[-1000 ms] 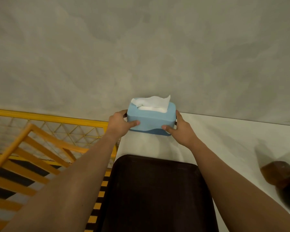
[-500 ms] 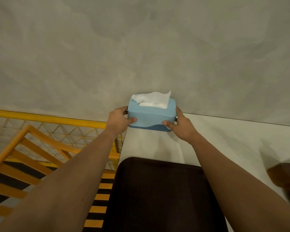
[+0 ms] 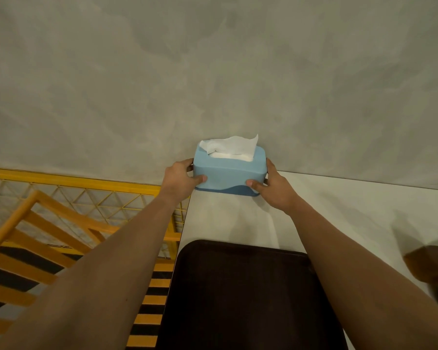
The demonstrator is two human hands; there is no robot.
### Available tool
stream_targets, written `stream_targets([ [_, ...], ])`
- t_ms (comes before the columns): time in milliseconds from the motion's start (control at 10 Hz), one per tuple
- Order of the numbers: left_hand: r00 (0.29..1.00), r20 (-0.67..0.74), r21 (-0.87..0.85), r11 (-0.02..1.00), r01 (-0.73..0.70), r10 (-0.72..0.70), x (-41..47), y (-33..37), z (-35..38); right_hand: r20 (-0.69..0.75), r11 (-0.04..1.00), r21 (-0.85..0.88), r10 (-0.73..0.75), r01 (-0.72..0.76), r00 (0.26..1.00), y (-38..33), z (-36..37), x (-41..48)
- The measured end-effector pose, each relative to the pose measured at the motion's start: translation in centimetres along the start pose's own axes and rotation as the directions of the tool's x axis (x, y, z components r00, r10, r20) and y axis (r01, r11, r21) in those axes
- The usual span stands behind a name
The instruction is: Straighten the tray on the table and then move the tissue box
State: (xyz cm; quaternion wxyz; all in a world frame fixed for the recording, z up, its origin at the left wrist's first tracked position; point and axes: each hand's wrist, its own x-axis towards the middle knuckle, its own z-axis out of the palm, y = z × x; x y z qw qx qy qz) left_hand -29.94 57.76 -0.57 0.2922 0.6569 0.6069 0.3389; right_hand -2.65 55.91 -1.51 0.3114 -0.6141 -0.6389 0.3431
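A light blue tissue box (image 3: 229, 171) with a white tissue sticking out of its top stands at the far left corner of the white table (image 3: 339, 213), close to the grey wall. My left hand (image 3: 181, 179) grips its left end and my right hand (image 3: 273, 189) grips its right end, thumbs on the front face. A dark brown tray (image 3: 238, 294) lies nearer to me on the table, its edges roughly parallel with the table's left edge, between my forearms.
A yellow metal railing (image 3: 68, 180) and orange bars run along the left of the table, over a yellow-and-black striped floor. A blurred glass vessel with brown liquid (image 3: 430, 266) stands at the right edge. The grey wall (image 3: 213, 72) rises directly behind the table.
Both hands stay clamped on the tissue box, which has slid a little farther back toward the wall. The view has shifted slightly, showing more of the tray.
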Motion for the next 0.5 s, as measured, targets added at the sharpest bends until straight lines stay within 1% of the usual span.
stream_targets([
  [300,0.999,-0.003,0.015,0.999,0.038,-0.038,0.1,0.0,0.3,-0.002,1.0,-0.02,0.01,-0.01,1.0,-0.4,0.0,-0.1],
  [400,0.998,0.011,0.046,0.997,0.058,-0.059,-0.4,0.5,0.4,-0.003,0.997,-0.069,0.026,-0.026,1.0,-1.1,-0.3,-0.4],
  [500,0.994,-0.017,0.127,0.986,0.107,-0.106,-0.9,0.9,0.9,-0.032,0.994,-0.107,0.026,-0.029,0.999,-1.4,-0.2,-0.7],
])
